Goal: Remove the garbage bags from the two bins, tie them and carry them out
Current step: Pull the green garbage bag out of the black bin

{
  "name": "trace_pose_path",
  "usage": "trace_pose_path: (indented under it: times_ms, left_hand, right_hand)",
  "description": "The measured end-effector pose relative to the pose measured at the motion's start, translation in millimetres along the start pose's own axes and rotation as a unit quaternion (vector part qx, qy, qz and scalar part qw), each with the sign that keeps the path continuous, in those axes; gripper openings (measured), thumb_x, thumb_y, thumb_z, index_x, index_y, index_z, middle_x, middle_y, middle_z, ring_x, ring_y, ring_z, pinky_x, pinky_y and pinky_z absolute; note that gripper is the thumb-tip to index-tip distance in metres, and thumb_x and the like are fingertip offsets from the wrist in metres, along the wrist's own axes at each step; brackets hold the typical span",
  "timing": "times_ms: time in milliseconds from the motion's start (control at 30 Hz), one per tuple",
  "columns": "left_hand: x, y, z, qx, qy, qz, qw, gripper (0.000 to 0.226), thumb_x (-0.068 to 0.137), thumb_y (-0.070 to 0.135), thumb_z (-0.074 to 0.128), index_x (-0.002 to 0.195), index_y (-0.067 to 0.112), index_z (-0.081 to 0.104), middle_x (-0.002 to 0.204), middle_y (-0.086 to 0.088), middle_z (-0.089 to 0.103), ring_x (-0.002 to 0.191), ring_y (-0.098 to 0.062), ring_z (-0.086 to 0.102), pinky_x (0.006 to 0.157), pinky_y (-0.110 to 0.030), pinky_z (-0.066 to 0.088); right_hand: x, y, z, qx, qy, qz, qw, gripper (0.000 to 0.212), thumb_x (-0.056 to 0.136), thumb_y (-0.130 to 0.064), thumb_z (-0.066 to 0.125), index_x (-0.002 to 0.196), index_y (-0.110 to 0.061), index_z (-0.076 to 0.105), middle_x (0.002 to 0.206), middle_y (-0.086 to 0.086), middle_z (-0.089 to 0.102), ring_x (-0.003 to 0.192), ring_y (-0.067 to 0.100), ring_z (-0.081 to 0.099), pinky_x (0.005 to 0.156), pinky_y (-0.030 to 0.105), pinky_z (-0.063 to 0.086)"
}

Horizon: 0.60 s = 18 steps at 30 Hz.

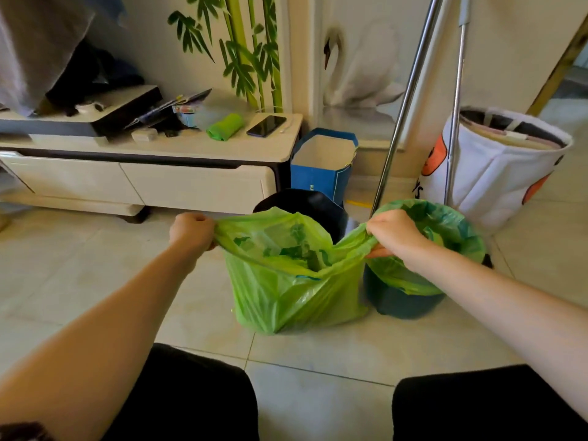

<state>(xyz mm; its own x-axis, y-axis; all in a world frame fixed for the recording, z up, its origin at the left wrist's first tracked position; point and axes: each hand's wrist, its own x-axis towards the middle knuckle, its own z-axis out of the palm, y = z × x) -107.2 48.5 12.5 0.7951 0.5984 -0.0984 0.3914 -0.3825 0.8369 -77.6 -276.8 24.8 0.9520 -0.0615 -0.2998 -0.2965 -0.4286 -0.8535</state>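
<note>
Garbage bag (286, 281), green and see-through, sits on the tiled floor (318, 354) straight ahead of you, at twelve o'clock from your knees. It is out of its bin and its mouth is stretched wide open between your two hands.

Your left hand (191, 230) is curled into a fist around the bag's left edge, at about ten o'clock from the bag's middle. Your right hand (394, 237) grips the bag's right edge the same way, fingers closed around bunched plastic, at about two o'clock. Dark green scraps show inside the bag.

Behind the bag, at twelve o'clock, stands a black bin (315, 208) that appears to be without a liner, though the bag hides much of it. Just to the right, at three o'clock from the bag, a second bin (401, 300) has its own green liner (445, 230) folded over the rim.

By the look of things, you are less than halfway: one bag is lifted out but not yet tied, the other is not yet removed, and nothing has been carried out.

At the edges: a blue paper bag (321, 167), two metal poles (410, 100), and a low white cabinet (143, 183) with a phone (265, 125) on top.
</note>
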Motion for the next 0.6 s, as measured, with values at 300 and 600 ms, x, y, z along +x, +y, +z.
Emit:
trace_pose_path:
  times_ms: [300,600]
  left_hand:
    - [16.5,-18.0,-4.0,0.010,0.010,0.001,1.000,0.021,0.082,0.002,0.056,0.069,0.016,0.064,0.076,-0.013,0.067,0.076,-0.034,0.069,0.082,-0.043,0.059]
    - [15.5,-23.5,-5.5,0.037,-0.021,-0.007,0.999,0.011,0.088,0.004,0.055,0.095,0.006,0.063,0.095,-0.019,0.067,0.065,-0.024,0.067,0.066,-0.033,0.058]
  right_hand:
    - [16.9,11.4,-0.7,-0.122,-0.010,-0.027,0.992,0.021,0.088,-0.005,0.051,0.097,-0.002,0.070,0.094,0.018,0.070,0.081,0.029,0.071,0.073,0.044,0.061]
    - [9.2,18.8,-1.3,-0.127,-0.060,-0.010,0.990,0.017,0.088,0.001,0.059,0.076,-0.011,0.065,0.088,0.012,0.066,0.083,0.025,0.069,0.070,0.032,0.059]
